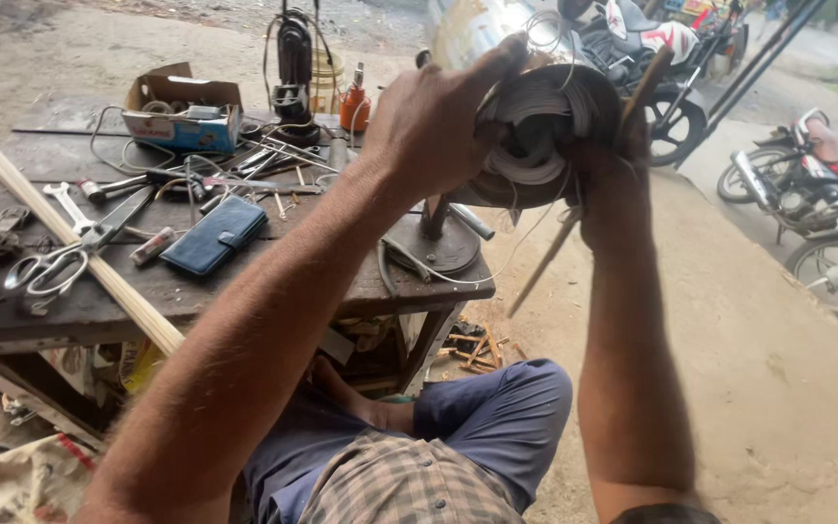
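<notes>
A round wound coil, pale grey windings set in a dark ring, is held raised above the near right corner of the desk, in front of a blurred shiny metal cylinder. The left hand is clasped over the coil's left side, its fingers curled round the rim; the fingertips are hidden behind the windings. The right hand is closed against the coil's right edge and on a thin wooden stick, which runs slantwise from above the hand down towards the floor; how the stick is pinched cannot be made out. Fine wire is seen trailing from the coil down to a dark round stand on the desk; what the stand carries is hidden by the left forearm.

Further left on the desk lie a dark blue wallet, scissors, a spanner, a bundle of pale thin rods laid diagonally and overhanging the front edge, and a clutter of small tools too tangled to tell apart. At the back stand an open cardboard box, a black upright device and an orange bottle. Parked motorcycles are cut off at the right edge. The person's blue trousers and checked shirt fill the lower frame.
</notes>
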`<state>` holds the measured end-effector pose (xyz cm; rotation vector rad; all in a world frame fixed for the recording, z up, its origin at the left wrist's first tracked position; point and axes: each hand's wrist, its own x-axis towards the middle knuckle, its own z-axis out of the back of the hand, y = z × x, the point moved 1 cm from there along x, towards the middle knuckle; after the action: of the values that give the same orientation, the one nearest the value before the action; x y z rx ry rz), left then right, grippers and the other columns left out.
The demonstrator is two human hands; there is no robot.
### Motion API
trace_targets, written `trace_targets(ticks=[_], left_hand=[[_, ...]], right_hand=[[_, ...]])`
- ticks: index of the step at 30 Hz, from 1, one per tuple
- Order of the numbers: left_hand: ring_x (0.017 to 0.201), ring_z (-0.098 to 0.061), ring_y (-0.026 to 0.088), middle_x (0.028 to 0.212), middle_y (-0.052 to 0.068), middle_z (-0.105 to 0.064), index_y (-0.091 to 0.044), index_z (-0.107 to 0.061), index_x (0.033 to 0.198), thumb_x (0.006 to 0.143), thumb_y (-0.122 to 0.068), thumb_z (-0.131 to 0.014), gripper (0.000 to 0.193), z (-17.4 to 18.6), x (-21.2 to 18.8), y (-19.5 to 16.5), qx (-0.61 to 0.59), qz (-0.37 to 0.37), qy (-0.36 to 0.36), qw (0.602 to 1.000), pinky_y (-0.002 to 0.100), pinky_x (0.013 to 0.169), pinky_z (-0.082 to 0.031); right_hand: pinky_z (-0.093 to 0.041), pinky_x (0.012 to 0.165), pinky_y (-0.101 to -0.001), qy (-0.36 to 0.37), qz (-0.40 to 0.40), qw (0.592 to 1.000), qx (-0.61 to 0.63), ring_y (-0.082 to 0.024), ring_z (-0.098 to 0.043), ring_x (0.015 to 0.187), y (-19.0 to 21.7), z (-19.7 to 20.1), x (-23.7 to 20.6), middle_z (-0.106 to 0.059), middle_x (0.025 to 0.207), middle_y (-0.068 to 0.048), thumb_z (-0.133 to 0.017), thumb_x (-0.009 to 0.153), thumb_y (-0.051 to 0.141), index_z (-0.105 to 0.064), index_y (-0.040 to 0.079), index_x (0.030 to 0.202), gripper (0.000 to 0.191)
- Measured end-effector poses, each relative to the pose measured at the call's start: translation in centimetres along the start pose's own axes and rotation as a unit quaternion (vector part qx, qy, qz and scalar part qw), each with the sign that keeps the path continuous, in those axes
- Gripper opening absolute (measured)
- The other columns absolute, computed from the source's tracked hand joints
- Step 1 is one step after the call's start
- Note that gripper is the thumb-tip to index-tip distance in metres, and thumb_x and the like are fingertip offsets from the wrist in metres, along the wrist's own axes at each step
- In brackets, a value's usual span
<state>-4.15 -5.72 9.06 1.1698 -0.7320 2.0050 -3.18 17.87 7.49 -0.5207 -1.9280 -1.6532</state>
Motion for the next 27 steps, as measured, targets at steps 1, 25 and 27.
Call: trace_targets(ticks=[1,25,27], left_hand=[[0.078,-0.079,0.025,0.105,0.016,-0.079,-0.017,-0.049,0.149,0.088,-0.012,-0.083,0.07,-0.2,0.6,-0.3,0.024,-0.015,-0.005,1.0,0.037,0.061,-0.066],[0.086,-0.076,0.017,0.101,0.008,-0.079,-0.012,-0.074,0.115,0.106,-0.021,-0.07,0.013,2.8,-9.5,-1.4,-0.084,-0.007,-0.043,0.996,0.034,0.073,-0.063],[0.092,-0.074,0.021,0.107,0.011,-0.076,-0.009,-0.073,0.115,0.102,-0.025,-0.071,0.02,3.1,-9.9,-2.0,-0.016,-0.011,-0.082,0.996,0.039,0.078,-0.061]], right_hand=[[-0.059,0.088,-0.0288,-0.018,0.003,1.0,0.019,-0.02,-0.07,0.108,-0.3,0.0,-0.3,-0.068,0.125,-0.011,-0.06,0.092,-0.011,-0.051,0.0,0.146,0.055],[-0.029,0.036,-0.0181,-0.09,-0.065,0.994,0.02,-0.005,-0.049,0.051,-4.2,-1.1,-3.4,-0.062,0.09,-0.006,-0.07,0.095,0.005,-0.048,0.007,0.133,0.044],[-0.029,0.037,-0.0169,-0.071,-0.046,0.996,0.003,-0.004,-0.049,0.055,-4.7,0.0,-3.3,-0.062,0.092,-0.005,-0.069,0.097,0.006,-0.049,0.007,0.134,0.042]])
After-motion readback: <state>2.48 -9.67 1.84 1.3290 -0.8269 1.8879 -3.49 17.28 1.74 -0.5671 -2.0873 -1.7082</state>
